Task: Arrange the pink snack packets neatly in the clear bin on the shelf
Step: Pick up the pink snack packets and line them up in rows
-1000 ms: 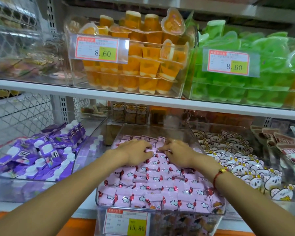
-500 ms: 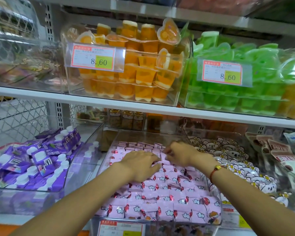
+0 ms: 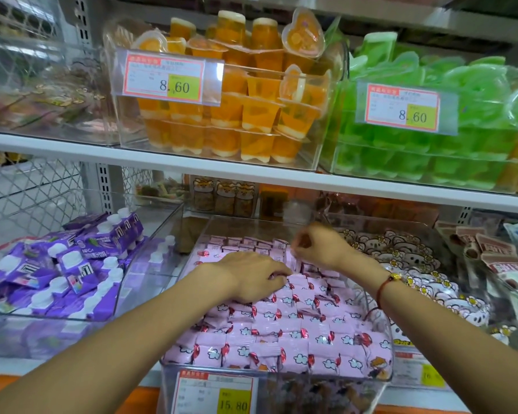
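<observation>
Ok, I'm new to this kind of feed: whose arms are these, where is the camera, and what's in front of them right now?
There is no machine here. The arms are a person's, and the single picture comes from a wide-angle camera worn on their head, looking forward and down at a shop shelf.

The clear plastic bin in the middle holds rows of pink snack packets printed with white clouds. The left hand rests palm down on the packets, fingertips curled onto them. The right hand, with a red cord bracelet at the wrist, is raised above the back rows with curled fingers; I cannot tell whether it pinches a packet.

Beside it lie purple drink pouches with white caps on the left and white cartoon-face packets on the right. On the shelf above stand orange jelly cups and green jelly cups.
</observation>
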